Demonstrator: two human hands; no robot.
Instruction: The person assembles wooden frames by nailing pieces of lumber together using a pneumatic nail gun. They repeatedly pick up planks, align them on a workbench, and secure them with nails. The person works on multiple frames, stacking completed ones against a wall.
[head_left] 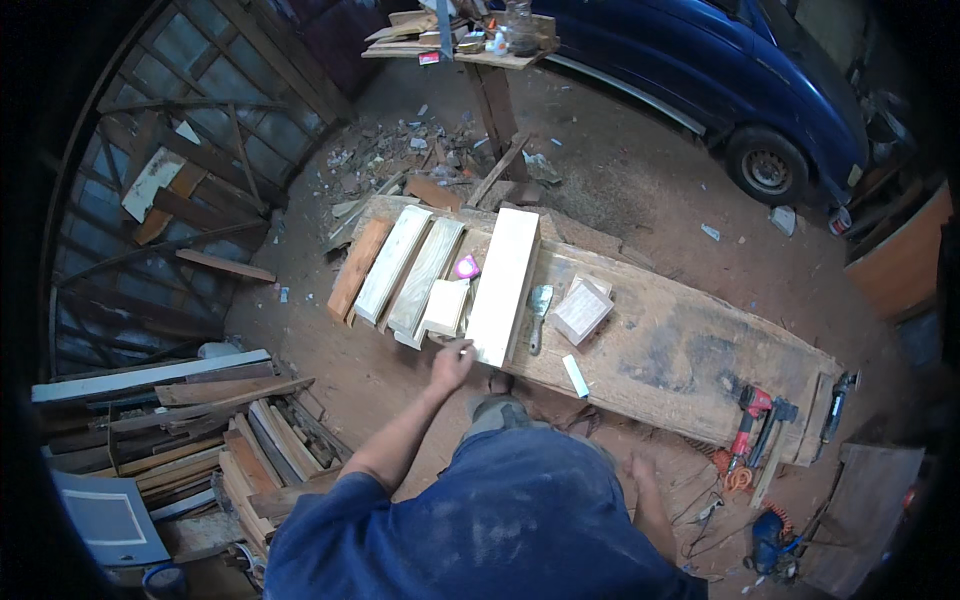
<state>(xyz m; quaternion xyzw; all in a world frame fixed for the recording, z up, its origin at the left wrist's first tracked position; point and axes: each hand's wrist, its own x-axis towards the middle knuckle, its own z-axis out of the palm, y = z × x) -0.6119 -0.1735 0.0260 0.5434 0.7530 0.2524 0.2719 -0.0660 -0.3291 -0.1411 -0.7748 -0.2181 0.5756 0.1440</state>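
My left hand (453,366) is at the near edge of the workbench (660,340), its fingers curled in beside the near end of a thick pale wooden beam (506,285). Whatever those fingers may hold is hidden. Left of the beam lie a short pale wood block (445,305), a pink tape measure (467,267), a greyish plank (428,275), a pale plank (394,262) and a reddish-brown plank (361,268). Low at my right side, my right hand (642,470) hangs off the bench with thumb and fingers apart, holding nothing visible.
Right of the beam lie a putty knife (539,318), stacked wood blocks (583,311) and a white strip (575,376). A red nail gun (750,418) with an orange hose rests at the bench's right end. Stacked timber (220,440) fills the left; a blue vehicle (700,70) stands behind.
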